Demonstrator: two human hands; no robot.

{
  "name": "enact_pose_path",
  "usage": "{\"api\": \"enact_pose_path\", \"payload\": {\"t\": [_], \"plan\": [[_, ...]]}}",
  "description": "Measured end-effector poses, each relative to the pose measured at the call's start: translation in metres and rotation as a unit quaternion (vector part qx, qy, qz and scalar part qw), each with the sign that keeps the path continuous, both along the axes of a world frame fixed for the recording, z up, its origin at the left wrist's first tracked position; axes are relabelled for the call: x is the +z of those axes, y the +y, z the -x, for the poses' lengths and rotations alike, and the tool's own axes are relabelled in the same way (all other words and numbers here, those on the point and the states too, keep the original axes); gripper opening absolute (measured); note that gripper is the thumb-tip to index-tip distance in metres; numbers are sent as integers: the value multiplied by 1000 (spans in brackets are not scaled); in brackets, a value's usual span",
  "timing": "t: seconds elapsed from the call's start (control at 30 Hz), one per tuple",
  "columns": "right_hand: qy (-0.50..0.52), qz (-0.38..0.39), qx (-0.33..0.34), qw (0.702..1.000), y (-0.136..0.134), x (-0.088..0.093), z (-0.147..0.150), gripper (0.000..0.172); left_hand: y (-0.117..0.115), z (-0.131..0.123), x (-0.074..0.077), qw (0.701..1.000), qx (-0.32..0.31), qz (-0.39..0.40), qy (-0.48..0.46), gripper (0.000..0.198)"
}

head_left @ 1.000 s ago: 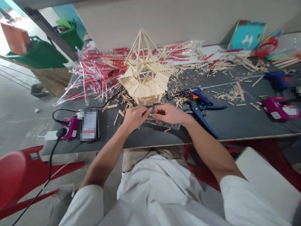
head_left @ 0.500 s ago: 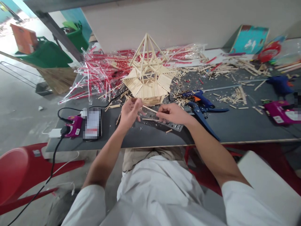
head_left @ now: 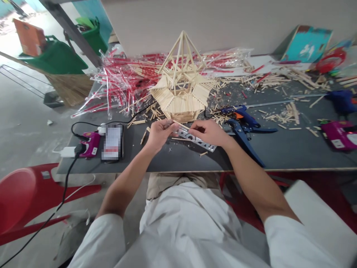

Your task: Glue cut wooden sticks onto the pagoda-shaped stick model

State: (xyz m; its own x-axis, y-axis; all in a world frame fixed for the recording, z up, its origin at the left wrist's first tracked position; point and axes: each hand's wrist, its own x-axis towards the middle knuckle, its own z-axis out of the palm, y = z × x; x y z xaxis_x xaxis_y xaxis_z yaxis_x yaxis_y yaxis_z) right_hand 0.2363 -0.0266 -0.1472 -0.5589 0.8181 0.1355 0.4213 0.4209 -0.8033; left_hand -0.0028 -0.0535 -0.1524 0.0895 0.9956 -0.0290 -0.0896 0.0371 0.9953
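My left hand [head_left: 161, 134] is closed at the left end of a clear plastic stencil ruler [head_left: 205, 143], thumb over it. A thin wooden stick [head_left: 181, 125] runs along the ruler's upper edge between my hands. The fingers of my right hand [head_left: 209, 132] pinch the stick's right part; their tips partly hide it. Another stick [head_left: 178, 139] shows just below the ruler. Right behind my hands stands a model building of wooden sticks [head_left: 182, 103], with a flared slatted roof and a pointed open frame on top.
Blue cutters [head_left: 244, 139] and a blue glue gun [head_left: 247, 116] lie right of my hands. A phone [head_left: 112, 143] and a purple power socket [head_left: 90, 144] are at left. Red-striped plastic wrappers [head_left: 122, 82] and stick offcuts [head_left: 290, 113] litter the table's back and right.
The stick has come down against the ruler's edge, and my left hand has closed at the ruler's end. My view has shifted slightly.
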Motion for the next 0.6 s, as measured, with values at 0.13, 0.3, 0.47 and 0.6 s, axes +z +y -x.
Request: {"api": "enact_pose_path", "payload": {"t": [0.13, 0.3, 0.47, 0.6], "plan": [[6, -1, 12, 1000, -2, 1, 1, 35, -1, -3, 0, 1000, 1, -21, 0, 41], [-28, -75, 23, 997, -1, 1, 2, 35, -4, -6, 1, 999, 21, -44, 2, 40], [-71, -137, 56, 986, -1, 0, 5, 35, -7, -9, -2, 997, 28, -37, 62, 48], [-72, -139, 57, 986, -4, 2, 8, 32, -8, -11, -4, 995, 27, -52, 86, 49]]}}
